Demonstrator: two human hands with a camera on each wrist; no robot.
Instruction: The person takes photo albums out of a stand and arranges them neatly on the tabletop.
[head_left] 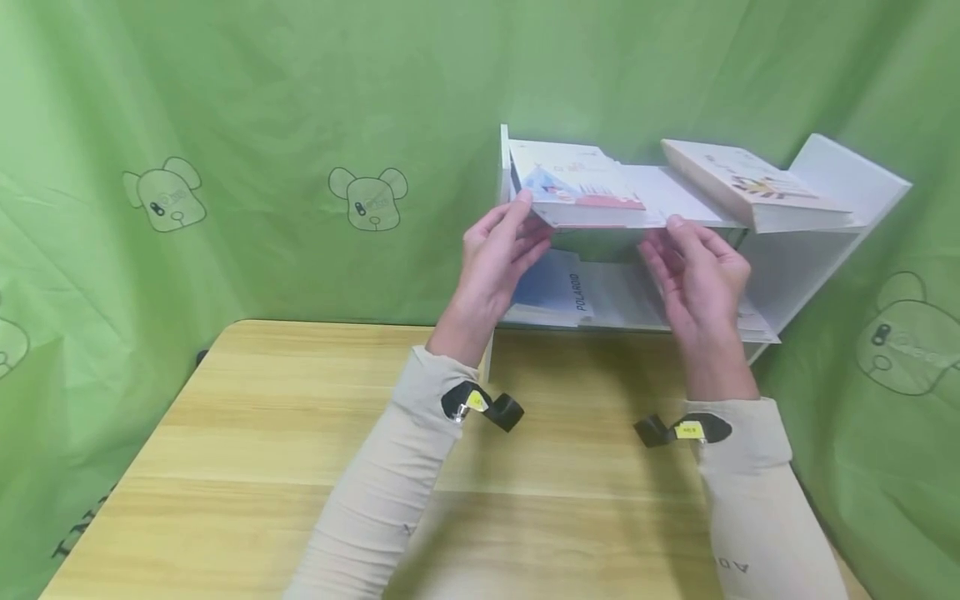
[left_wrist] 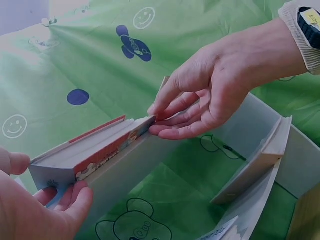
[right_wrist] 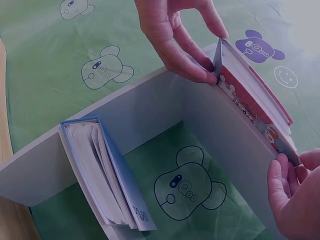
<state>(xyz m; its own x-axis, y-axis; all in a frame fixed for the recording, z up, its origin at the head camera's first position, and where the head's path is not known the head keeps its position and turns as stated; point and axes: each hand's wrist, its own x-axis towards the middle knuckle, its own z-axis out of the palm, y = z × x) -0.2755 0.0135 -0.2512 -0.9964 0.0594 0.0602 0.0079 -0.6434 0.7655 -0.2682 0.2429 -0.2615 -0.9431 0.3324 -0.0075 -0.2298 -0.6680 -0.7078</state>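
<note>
Your left arm [head_left: 378,475] slants forward and rightward over the tabletop [head_left: 247,433], its left grip [head_left: 491,254] at the left end of the front edge of the upper shelf [head_left: 651,185], thumb above and fingers beneath. Your right arm [head_left: 761,492] leans slightly leftward, its right grip [head_left: 705,275] pinching near that edge's middle.

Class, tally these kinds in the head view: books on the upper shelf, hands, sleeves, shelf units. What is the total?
Upper books: 2 (left book, right book)
Hands: 2 (left hand, right hand)
Sleeves: 2 (left sleeve, right sleeve)
Shelf units: 1 (white shelf)
Total: 7
</note>
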